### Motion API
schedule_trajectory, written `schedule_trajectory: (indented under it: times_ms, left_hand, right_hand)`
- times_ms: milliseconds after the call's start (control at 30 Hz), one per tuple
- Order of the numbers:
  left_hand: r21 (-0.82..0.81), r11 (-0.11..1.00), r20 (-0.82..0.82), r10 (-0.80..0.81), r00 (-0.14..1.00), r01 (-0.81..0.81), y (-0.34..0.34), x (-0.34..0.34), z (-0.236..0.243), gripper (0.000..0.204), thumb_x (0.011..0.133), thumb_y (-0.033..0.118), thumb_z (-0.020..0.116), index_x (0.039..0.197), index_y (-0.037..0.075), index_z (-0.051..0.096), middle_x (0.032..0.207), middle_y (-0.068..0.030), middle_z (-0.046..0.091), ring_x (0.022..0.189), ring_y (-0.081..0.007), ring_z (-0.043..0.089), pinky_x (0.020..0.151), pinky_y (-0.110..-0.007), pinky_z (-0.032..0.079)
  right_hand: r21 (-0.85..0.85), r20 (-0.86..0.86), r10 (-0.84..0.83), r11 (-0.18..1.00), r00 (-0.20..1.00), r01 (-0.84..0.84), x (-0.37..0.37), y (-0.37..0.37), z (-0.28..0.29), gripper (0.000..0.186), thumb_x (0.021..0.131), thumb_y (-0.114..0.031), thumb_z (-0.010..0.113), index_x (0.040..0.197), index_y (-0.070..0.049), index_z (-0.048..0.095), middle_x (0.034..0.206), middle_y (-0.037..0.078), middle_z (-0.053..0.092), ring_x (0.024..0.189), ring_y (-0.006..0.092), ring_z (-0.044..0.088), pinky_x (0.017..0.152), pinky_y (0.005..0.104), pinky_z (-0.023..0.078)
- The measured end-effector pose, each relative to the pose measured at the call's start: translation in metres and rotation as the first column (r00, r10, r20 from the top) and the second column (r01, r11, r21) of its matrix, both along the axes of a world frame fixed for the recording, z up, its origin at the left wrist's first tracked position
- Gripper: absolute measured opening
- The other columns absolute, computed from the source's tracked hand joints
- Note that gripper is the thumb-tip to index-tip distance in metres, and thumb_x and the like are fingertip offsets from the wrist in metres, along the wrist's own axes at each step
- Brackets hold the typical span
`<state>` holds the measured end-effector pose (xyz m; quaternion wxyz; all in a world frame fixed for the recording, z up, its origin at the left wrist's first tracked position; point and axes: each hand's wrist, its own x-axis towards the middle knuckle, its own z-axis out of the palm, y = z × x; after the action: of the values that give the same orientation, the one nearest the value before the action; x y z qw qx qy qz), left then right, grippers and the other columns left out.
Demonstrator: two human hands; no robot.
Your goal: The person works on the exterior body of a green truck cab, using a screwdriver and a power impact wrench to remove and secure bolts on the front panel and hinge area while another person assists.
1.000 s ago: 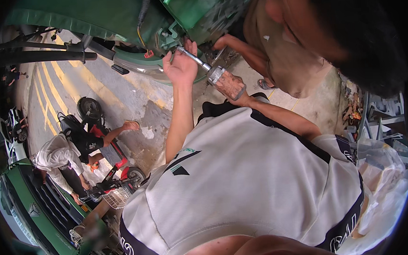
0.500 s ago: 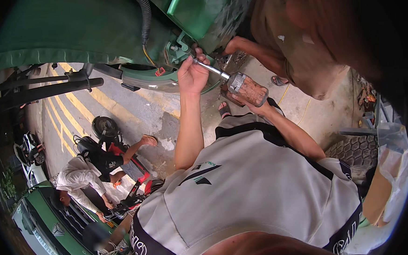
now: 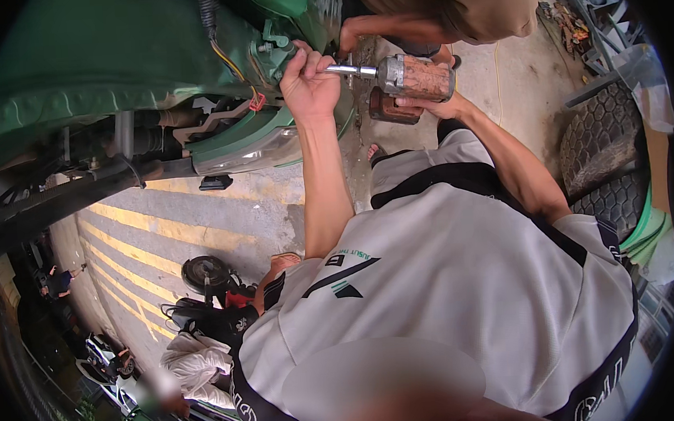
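Note:
My right hand grips a worn, orange-brown cordless impact wrench by its handle, the tool lying nearly level and its battery block hanging below. From its nose a shiny socket extension points left. My left hand closes its fingers about the far end of this extension, hiding the tip. Just beyond those fingers is a green bracket with a bolt, on the green vehicle panel. Whether the tip sits on a bolt cannot be seen.
A co-worker's forearm reaches in close by on the right. A wire lead with a red connector dangles left of my wrist. Dark bars run beneath the panel. Large tyres stand at right; a person sits at lower left.
The view has turned, shifting the surroundings. The impact wrench has swung from a slant to nearly level, and both hands appear higher. The co-worker's body shows farther up. My grips look unchanged.

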<state>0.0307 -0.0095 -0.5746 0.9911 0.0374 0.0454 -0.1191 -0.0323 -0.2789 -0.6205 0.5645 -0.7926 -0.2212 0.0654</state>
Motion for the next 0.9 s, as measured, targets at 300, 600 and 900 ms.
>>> schedule_trajectory:
  times_ms: [300,600,900]
  left_hand:
    - [0.036,0.999,-0.077,0.0,0.997,0.002,0.002,-0.01,0.013,0.022,0.085,-0.007,0.058,0.1,0.007,0.063,0.069,0.0031,0.047,0.053,-0.0093,0.039,0.062,-0.027,0.035]
    - [0.06,0.995,-0.123,0.091,0.988,-0.084,0.005,-0.022,0.011,0.031,0.082,-0.015,0.057,0.103,0.005,0.063,0.094,-0.0017,0.063,0.058,-0.01,0.041,0.068,-0.027,0.036]
    - [0.007,0.99,-0.06,0.138,0.989,-0.138,0.001,-0.037,-0.007,0.043,0.077,-0.014,0.063,0.113,0.01,0.067,0.112,-0.0026,0.069,0.073,-0.0105,0.05,0.08,-0.03,0.044]
  right_hand:
    - [-0.044,0.046,0.065,0.997,0.997,-0.063,-0.011,0.003,0.009,0.038,0.093,-0.031,0.075,0.122,-0.007,0.07,0.131,0.01,0.066,0.112,0.0284,0.062,0.101,0.0385,0.048]
    - [-0.273,0.519,0.247,0.955,0.818,-0.115,0.013,-0.011,-0.023,0.031,0.093,-0.018,0.071,0.124,-0.015,0.069,0.13,0.009,0.068,0.122,0.0353,0.062,0.097,0.0482,0.05]
    - [-0.552,0.468,0.493,0.811,0.733,-0.192,0.027,-0.023,-0.032,0.037,0.095,-0.044,0.065,0.122,-0.019,0.066,0.128,0.006,0.062,0.117,0.0319,0.059,0.094,0.0436,0.051]
